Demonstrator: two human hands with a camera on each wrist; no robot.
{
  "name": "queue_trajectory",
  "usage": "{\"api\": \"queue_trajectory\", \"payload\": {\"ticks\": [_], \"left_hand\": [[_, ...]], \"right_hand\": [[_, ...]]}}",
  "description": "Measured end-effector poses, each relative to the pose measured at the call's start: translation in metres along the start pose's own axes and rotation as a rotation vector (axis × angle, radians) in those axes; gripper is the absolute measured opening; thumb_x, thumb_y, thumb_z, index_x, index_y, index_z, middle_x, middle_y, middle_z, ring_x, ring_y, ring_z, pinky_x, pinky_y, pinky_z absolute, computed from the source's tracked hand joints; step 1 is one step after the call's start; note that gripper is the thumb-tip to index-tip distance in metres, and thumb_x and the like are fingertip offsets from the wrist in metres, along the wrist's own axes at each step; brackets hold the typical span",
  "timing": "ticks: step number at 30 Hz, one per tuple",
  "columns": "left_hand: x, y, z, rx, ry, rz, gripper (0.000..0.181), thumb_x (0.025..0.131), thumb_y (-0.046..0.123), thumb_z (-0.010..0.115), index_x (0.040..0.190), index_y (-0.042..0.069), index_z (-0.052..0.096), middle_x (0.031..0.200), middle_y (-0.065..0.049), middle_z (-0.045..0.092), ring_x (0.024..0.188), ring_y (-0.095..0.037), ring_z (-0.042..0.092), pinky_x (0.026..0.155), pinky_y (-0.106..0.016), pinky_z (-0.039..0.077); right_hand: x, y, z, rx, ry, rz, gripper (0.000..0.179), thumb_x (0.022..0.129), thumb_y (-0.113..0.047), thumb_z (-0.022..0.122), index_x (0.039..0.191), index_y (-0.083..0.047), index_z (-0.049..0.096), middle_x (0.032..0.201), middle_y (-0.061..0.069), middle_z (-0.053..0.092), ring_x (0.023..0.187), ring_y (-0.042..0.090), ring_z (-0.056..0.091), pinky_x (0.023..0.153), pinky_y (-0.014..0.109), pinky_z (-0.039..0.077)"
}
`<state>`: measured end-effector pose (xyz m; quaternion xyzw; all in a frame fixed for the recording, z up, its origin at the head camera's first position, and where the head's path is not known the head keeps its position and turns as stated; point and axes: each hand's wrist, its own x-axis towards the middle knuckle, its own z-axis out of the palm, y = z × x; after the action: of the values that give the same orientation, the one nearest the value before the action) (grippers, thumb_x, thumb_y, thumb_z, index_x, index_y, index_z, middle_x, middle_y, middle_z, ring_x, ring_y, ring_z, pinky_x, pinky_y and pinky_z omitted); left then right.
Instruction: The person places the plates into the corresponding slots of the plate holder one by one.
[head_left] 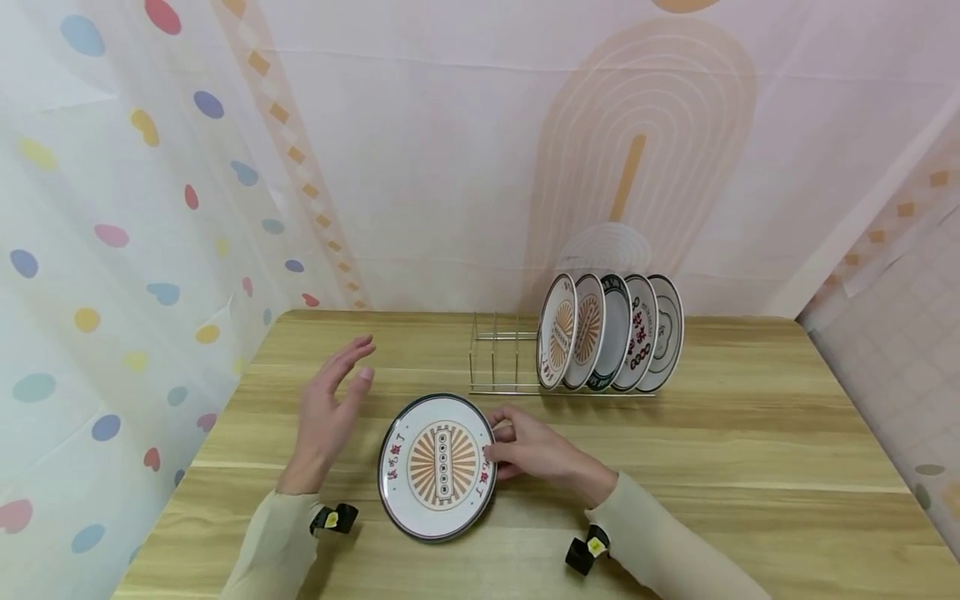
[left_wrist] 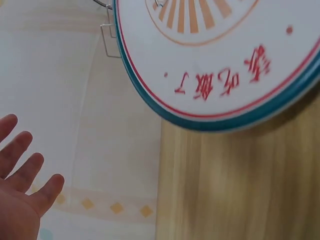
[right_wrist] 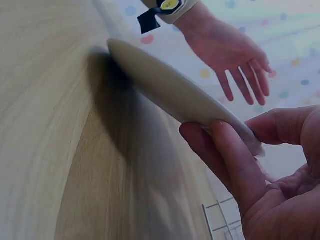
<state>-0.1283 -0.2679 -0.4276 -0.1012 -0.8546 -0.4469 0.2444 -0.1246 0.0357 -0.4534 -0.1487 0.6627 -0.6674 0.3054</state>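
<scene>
A white plate (head_left: 420, 517) with a dark green rim, red characters and an orange ray pattern is tilted over the front of the table. My right hand (head_left: 543, 450) pinches its right edge, thumb on the face and fingers beneath. In the right wrist view the plate's pale underside (right_wrist: 165, 90) faces the wood and its far edge is low, near its shadow. My left hand (head_left: 330, 417) is held off to the plate's left with fingers extended, touching nothing. The left wrist view shows those spread fingers (left_wrist: 42, 192) apart from the plate's rim.
Behind the plate a wire rack (head_left: 495, 390) stands near the table's back edge. Several patterned plates (head_left: 557, 333) stand upright in its right part; the slots at its left show bare wire. A patterned curtain (head_left: 435, 167) hangs behind the wooden table (head_left: 750, 467).
</scene>
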Motion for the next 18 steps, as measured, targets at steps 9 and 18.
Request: {"api": "queue_trajectory", "payload": {"ticks": [9,18], "left_hand": [[0.015,0.005,0.016,0.017,-0.097,0.074,0.041,0.104,0.023,0.059,0.142,0.009,0.062,0.153,-0.006,0.055,0.143,-0.031,0.047,0.115,-0.059,0.037],[0.026,0.002,0.035,0.001,-0.236,0.180,0.044,0.106,0.025,0.053,0.147,0.010,0.058,0.156,-0.008,0.051,0.146,-0.033,0.044,0.118,-0.062,0.032]], "right_hand": [[-0.024,-0.008,-0.018,-0.001,-0.015,-0.044,0.047,0.095,0.001,0.063,0.136,0.008,0.042,0.119,0.024,0.066,0.095,0.025,0.071,0.082,0.040,0.063],[-0.046,-0.015,-0.034,-0.050,0.030,-0.074,0.052,0.095,-0.004,0.065,0.140,0.010,0.042,0.127,0.025,0.061,0.100,0.025,0.068,0.085,0.042,0.062]]}}
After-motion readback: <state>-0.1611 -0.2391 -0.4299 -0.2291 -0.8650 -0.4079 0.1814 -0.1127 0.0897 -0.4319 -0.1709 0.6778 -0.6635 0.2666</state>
